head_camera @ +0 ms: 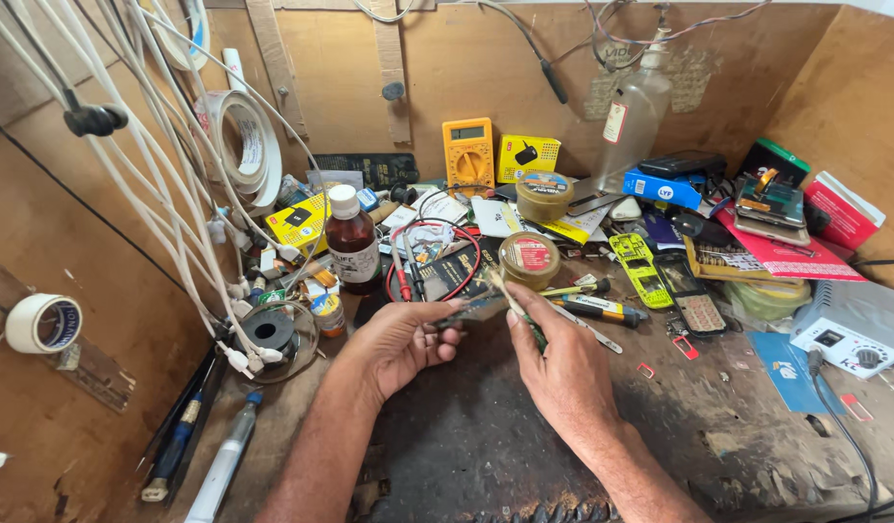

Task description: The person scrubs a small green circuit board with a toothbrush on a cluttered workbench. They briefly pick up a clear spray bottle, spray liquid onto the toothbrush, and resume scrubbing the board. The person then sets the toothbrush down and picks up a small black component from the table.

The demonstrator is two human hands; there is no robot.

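Two bare hands work at the bench: the left hand [400, 341] and the right hand [555, 360]. Two round, shallow tins stand behind them, one with a red label [529, 259] and one with a pale lid [544, 194], alongside one brown glass bottle with a white cap [352, 242] and one yellow digital multimeter [468, 152]. Two rolls of white tape appear at left, one hung high [242, 143] and one low on the wall [42, 323], and one clear plastic bottle [633, 118] leans at the rear.

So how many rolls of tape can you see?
2. One white tape roll sits on the left wooden wall, and a bigger white tape roll hangs among the cables further back. More could be hidden in the clutter.
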